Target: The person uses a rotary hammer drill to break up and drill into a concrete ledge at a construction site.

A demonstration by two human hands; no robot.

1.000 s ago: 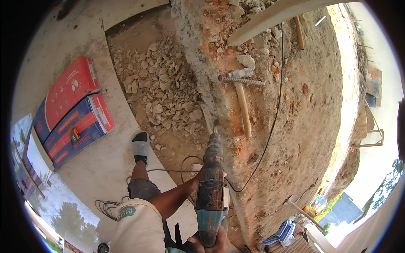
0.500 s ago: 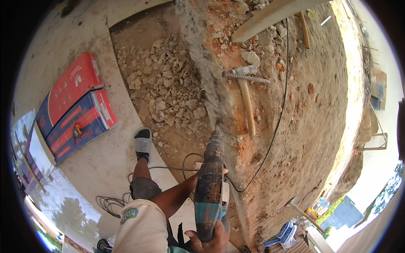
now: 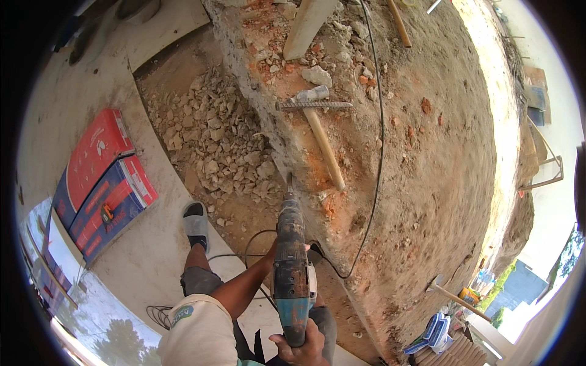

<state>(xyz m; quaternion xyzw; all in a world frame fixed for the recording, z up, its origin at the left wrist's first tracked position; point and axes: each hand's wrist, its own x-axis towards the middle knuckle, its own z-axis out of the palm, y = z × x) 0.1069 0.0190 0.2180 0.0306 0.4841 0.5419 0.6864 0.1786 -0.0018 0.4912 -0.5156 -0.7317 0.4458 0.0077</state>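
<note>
A worn teal and dark rotary hammer (image 3: 292, 268) points away from me, its chisel bit (image 3: 290, 182) at the broken edge of the earthen wall (image 3: 415, 201). My right hand (image 3: 308, 346) is wrapped round the rear handle. Farther forward, my left hand (image 3: 270, 254) grips the tool near its front; the body hides most of that hand, with a fingertip showing on the right side. Just right of the bit lies a hammer (image 3: 323, 149) with a wooden handle, and a ribbed steel bar (image 3: 317, 105) rests across its head.
Broken rubble (image 3: 226, 140) fills the trench left of the bit. A black cable (image 3: 379, 152) runs over the wall. Red and blue boxes (image 3: 101, 146) lie at left, a tape measure (image 3: 107, 212) on one. A long-handled tool (image 3: 461, 299) and a wooden post (image 3: 308, 27) are at right and top.
The whole view has swung, so the wall, hammer and rubble sit farther left. Both hands keep their hold on the rotary hammer, and its bit remains at the wall's edge.
</note>
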